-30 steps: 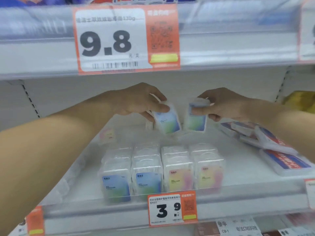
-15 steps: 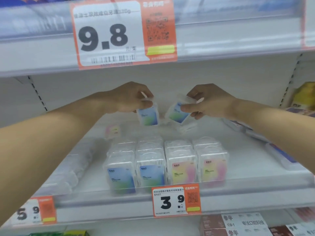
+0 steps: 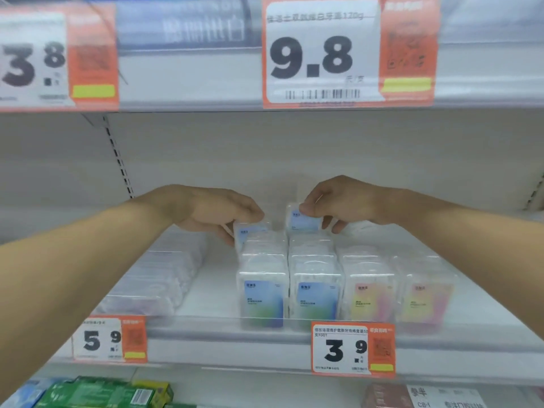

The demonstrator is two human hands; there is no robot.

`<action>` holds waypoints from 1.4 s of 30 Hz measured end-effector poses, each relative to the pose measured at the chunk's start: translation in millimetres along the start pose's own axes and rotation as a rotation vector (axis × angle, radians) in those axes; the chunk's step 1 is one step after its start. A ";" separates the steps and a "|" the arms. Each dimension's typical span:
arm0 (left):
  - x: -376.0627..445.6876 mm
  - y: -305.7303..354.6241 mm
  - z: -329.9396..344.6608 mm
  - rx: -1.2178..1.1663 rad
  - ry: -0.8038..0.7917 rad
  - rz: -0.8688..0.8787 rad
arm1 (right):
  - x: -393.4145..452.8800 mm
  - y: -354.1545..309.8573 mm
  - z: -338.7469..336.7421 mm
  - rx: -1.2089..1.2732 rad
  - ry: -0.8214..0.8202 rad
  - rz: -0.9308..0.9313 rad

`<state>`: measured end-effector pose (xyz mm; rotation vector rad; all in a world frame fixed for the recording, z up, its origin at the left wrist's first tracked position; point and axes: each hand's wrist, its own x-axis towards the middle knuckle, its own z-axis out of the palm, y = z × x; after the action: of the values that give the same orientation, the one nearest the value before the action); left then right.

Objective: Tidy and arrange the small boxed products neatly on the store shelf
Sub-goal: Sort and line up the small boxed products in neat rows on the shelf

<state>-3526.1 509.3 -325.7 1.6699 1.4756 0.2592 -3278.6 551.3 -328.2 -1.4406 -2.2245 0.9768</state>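
While both arms reach to the back of the shelf (image 3: 206, 301), the left hand (image 3: 212, 212) curls its fingers round a blue-labelled box (image 3: 246, 233) at the rear of the leftmost blue row, apparently to seat it in line. The right hand (image 3: 335, 201) pinches a second blue box (image 3: 301, 220) by its top above the neighbouring row's rear, seemingly to lower it upright behind its matching colour.
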 end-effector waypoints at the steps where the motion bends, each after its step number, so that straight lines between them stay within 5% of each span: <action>1: -0.5 -0.4 1.1 -0.008 0.006 0.003 | -0.3 1.4 -0.4 -0.004 -0.028 0.019; 13: 1.9 12.7 15.3 -0.012 -0.009 0.031 | -8.8 1.8 1.7 0.132 -0.308 0.180; 20: 0.8 12.0 9.7 0.023 -0.084 0.013 | -2.7 5.3 -6.7 0.188 -0.229 0.217; 24: 14.9 5.7 -2.7 -0.005 0.287 0.068 | 14.0 20.1 -30.2 -0.333 0.148 0.186; 26: 26.7 1.5 -15.4 -0.032 0.532 0.115 | 20.1 29.5 -39.9 -0.572 0.175 0.260; 28: 36.4 -4.0 -28.9 -0.036 0.611 0.104 | 24.6 39.6 -42.7 -0.638 0.072 0.378; 34: 60.7 -18.0 -37.0 0.384 0.481 -0.040 | 36.7 74.5 -41.4 -0.285 -0.007 0.494; 42: 71.7 -36.9 -28.7 0.587 0.202 -0.108 | 27.9 72.2 -46.1 0.089 0.125 0.134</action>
<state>-3551.0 583.0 -361.4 2.0529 1.9144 -0.0813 -3215.0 612.0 -347.8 -1.5822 -1.9930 0.9851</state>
